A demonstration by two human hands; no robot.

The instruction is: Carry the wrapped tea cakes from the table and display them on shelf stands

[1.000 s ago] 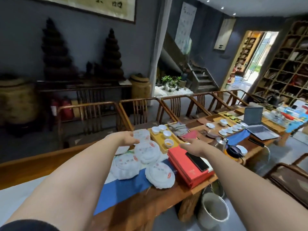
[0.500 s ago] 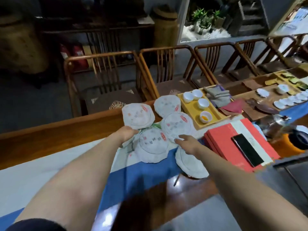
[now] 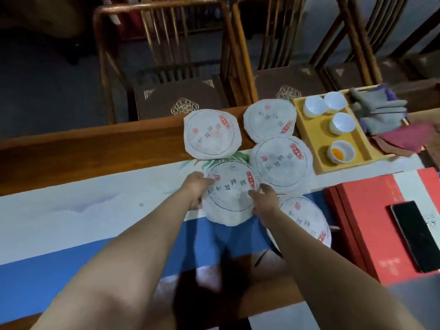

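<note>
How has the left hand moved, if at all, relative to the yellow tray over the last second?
Yes. The left hand has moved nearer the person, away from the yellow tray, leaving the far tea cake to grip the middle tea cake.

Lighting, dim overall: you are working under soft indoor light, with the far floor (image 3: 47, 75) and chair backs (image 3: 166, 36) sinking into near-black. Shadow: your forearms are casting a heavy dark patch on the table's near edge (image 3: 214, 282), beside a pale glare spot on the wood. Sharpness: print on the tea cake wrappers (image 3: 229, 194) is smearing into soft blur; the folded cloths (image 3: 381, 113) are reading out of focus. Distortion: the wide lens is bowing the table line and stretching your arms at the lower corners.
</note>
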